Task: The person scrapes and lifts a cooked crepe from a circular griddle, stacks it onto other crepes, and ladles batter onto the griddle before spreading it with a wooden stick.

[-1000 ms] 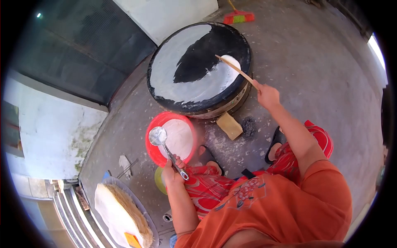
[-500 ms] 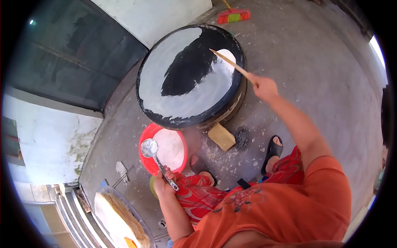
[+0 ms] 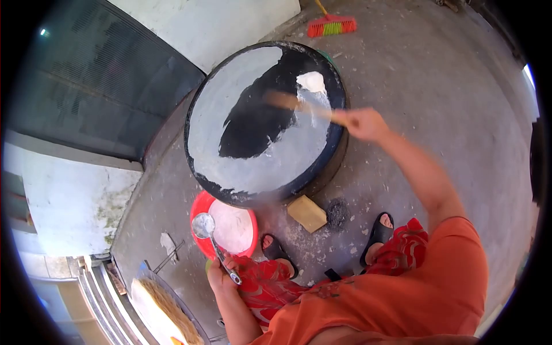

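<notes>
My right hand is closed on a wooden spreader, whose blurred blade is over the dark middle of a large round black griddle. A pale layer covers much of the griddle, and a thick white lump of batter lies near its right edge, just beyond the spreader. Low at the left, my left hand grips the handle of a metal ladle. The batter-coated bowl of the ladle is over the left part of a red basin of white batter.
A tan block and a dark wiry scrubber lie on the floor below the griddle. A stack of thin flat sheets is at lower left. A red and green broom stands beyond the griddle.
The spreader has swung away from the white lump toward the griddle's middle, turning its broad blade into view. The lump is now uncovered. My left hand still holds the ladle; the view has shifted.
</notes>
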Demonstrator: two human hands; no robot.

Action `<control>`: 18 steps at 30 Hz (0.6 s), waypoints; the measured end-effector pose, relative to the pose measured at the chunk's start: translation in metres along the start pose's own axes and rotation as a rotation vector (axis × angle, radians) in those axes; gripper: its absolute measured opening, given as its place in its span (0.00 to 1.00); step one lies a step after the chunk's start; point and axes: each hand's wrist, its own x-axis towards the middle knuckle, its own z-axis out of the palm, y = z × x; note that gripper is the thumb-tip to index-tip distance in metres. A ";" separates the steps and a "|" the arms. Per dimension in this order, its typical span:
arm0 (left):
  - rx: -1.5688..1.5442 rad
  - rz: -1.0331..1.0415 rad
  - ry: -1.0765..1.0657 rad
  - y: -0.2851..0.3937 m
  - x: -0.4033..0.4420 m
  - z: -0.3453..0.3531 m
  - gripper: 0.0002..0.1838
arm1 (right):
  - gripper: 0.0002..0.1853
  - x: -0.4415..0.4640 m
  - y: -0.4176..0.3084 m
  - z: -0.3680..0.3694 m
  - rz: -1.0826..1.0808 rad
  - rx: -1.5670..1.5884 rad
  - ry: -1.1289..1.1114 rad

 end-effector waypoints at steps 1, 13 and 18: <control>-0.006 -0.001 0.017 0.001 0.003 -0.002 0.13 | 0.21 -0.012 0.009 -0.009 -0.001 -0.001 0.002; -0.046 -0.028 -0.019 0.002 0.012 0.005 0.13 | 0.24 0.071 0.039 -0.007 -0.167 -0.170 0.048; -0.011 0.008 0.004 -0.003 0.007 0.014 0.17 | 0.23 0.085 0.085 -0.032 -0.160 -0.465 0.168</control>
